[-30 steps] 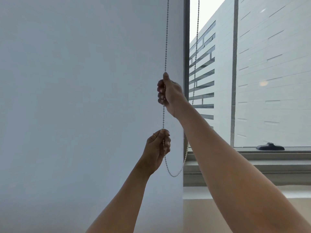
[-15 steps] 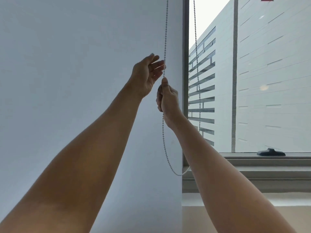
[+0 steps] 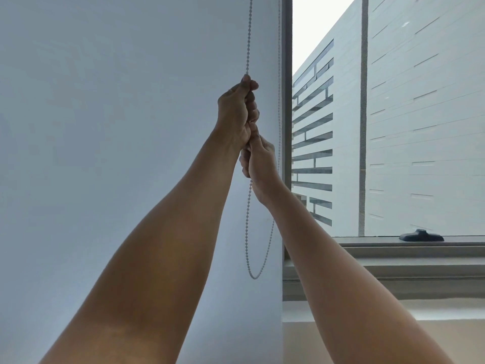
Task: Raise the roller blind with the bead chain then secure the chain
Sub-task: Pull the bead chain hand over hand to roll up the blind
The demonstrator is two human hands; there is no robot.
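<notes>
A pale roller blind point(image 3: 118, 127) covers the left window pane from top to bottom of the view. A white bead chain point(image 3: 247, 38) hangs as a loop along the blind's right edge, its bottom bend point(image 3: 254, 277) below my arms. My left hand point(image 3: 236, 114) is fisted around the front strand of the chain, high up. My right hand point(image 3: 259, 161) grips the same strand directly beneath, touching the left hand. The back strand point(image 3: 279, 74) runs free beside the dark window frame.
A dark vertical frame post point(image 3: 287, 101) stands right of the chain. The uncovered right pane shows a white building outside. A black window handle point(image 3: 421, 235) lies on the lower frame, above a grey sill point(image 3: 393, 269).
My left hand went from low on the chain up above my right hand and has closed on the strand. My right hand has come down a little with the chain.
</notes>
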